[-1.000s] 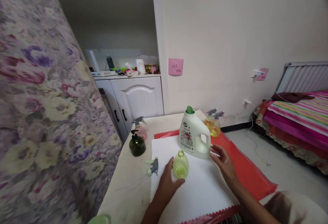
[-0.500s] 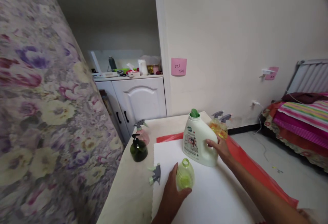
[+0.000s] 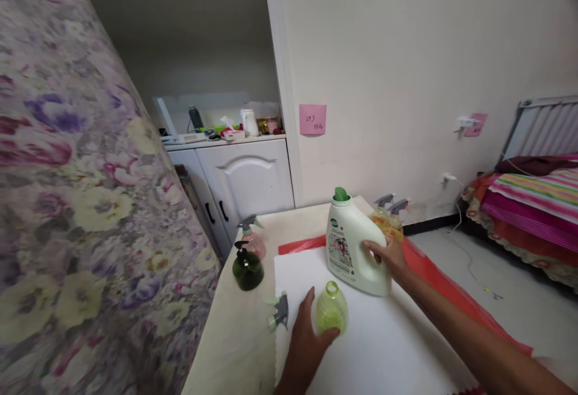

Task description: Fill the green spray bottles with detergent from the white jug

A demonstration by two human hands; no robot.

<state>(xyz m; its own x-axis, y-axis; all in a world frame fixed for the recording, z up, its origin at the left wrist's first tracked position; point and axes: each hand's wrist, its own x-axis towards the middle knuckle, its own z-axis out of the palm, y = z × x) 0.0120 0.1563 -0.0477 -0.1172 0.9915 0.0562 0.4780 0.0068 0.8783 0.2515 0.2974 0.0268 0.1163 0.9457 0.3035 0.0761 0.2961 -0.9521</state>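
- My left hand (image 3: 307, 338): fingers curled round the lower body of the small green bottle (image 3: 332, 309), thumb up along its near-left side; a steadying grip, I judge, since its neck is open and capless.
- Small green bottle: translucent, upright on the white sheet (image 3: 383, 353), held between my thumb and fingers.
- Detached spray head (image 3: 279, 312): grey and pale green, lying on its side just left of my left thumb, at the sheet's edge; likely this bottle's own top.
- My right hand (image 3: 387, 255): just beyond and right of the left, fingers closed through the handle of the white detergent jug (image 3: 354, 247), a carrying grip.
- White detergent jug: green cap on, label facing me, leaning slightly; I cannot tell whether its base is clear of the sheet.
- Red plastic sheet (image 3: 428, 274): under the white sheet, showing beyond my right wrist.
- Two yellow spray bottles (image 3: 389, 221): just behind my right knuckles, partly hidden by the jug.
- Dark green pump bottle (image 3: 247, 268) and pink spray bottle (image 3: 253, 238): left of and beyond my left fingers, on the bare table (image 3: 226, 347).
- Change: a second ago my right hand lay open and flat beside the jug; now it grips the handle. Left-hand grip unchanged.
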